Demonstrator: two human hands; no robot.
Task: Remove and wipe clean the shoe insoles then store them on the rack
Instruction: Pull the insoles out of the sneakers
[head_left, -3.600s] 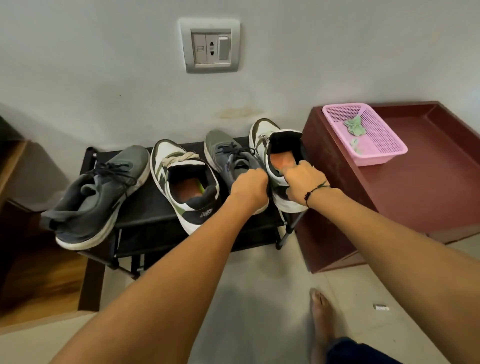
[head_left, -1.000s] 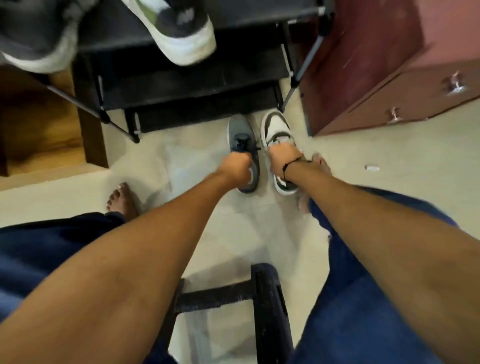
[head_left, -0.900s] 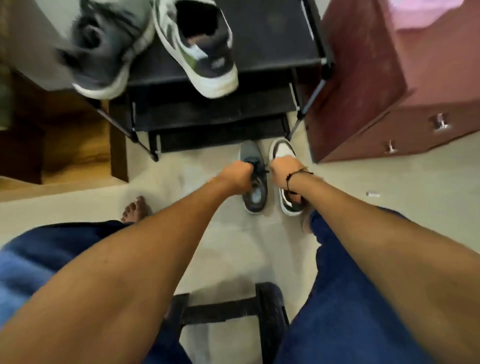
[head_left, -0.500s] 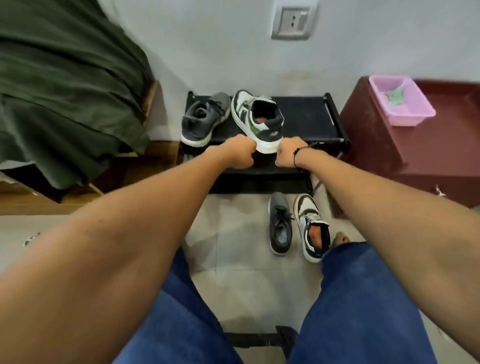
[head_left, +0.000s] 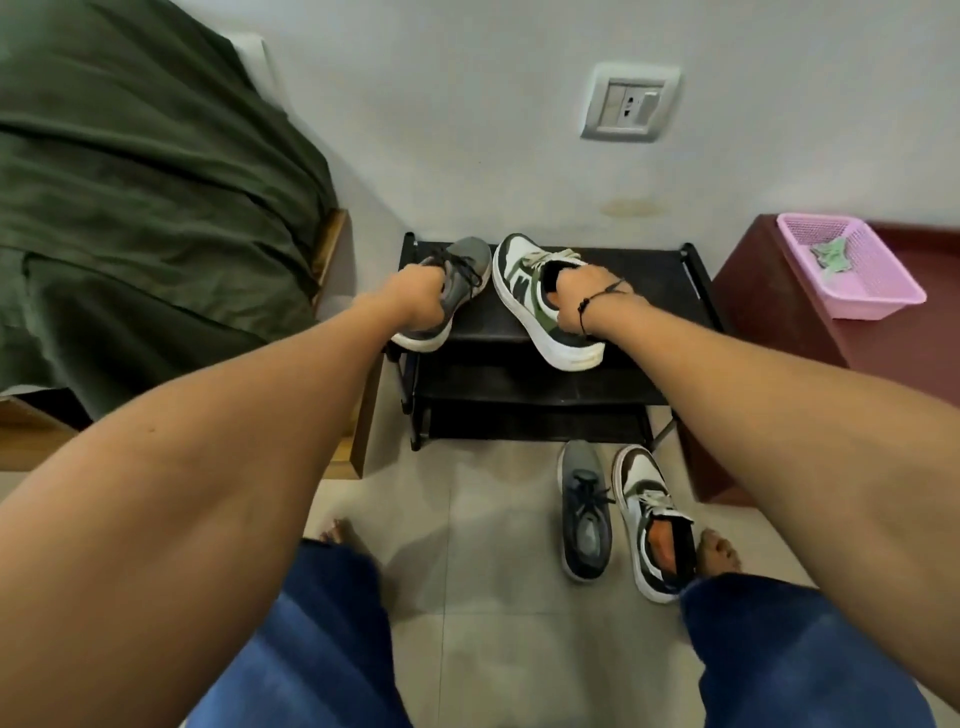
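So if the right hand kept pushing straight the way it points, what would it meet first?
The right hand is already in the mouth of the white shoe, so it would likely meet the shoe's inside, toward the toe. Depth there is hidden.

Both my bare arms reach straight out ahead of me, roughly side by side. My left grip (head_left: 415, 293) is curled over the collar of a grey shoe (head_left: 457, 291), knuckles up. My right grip (head_left: 574, 296), a thin black cord round its wrist, has its fingers hooked into the opening of a white and green shoe (head_left: 524, 291), thumb outside.
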